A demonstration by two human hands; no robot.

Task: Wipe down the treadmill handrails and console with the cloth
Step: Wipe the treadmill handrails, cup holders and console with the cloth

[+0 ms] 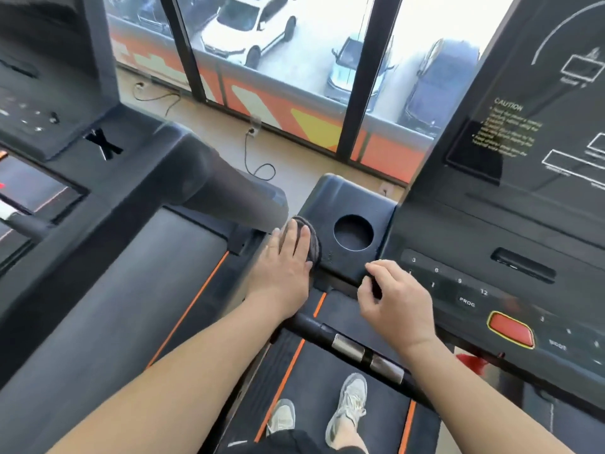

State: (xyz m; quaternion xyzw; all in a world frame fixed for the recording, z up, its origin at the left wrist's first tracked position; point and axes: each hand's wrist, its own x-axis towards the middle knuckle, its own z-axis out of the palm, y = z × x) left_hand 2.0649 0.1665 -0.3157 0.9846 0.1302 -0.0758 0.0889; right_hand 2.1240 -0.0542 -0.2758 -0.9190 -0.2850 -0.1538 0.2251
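Observation:
My left hand (288, 257) lies flat, fingers straight, pressing a dark grey cloth (313, 244) onto the left corner of the treadmill console (347, 198), beside its round cup holder (353, 232). Only the cloth's far and right edges show past my fingers. My right hand (397, 299) hovers over the console's front edge near the number keys (437, 273), fingers loosely curled, with nothing in it. A black handrail bar with silver grip sensors (366, 352) runs below both wrists.
The upright display panel (540, 109) rises at the right, with a red stop button (510, 329) below it. A neighbouring treadmill (114, 191) fills the left side. A window (294, 60) and floor cables lie ahead. My shoes (347, 407) stand on the belt.

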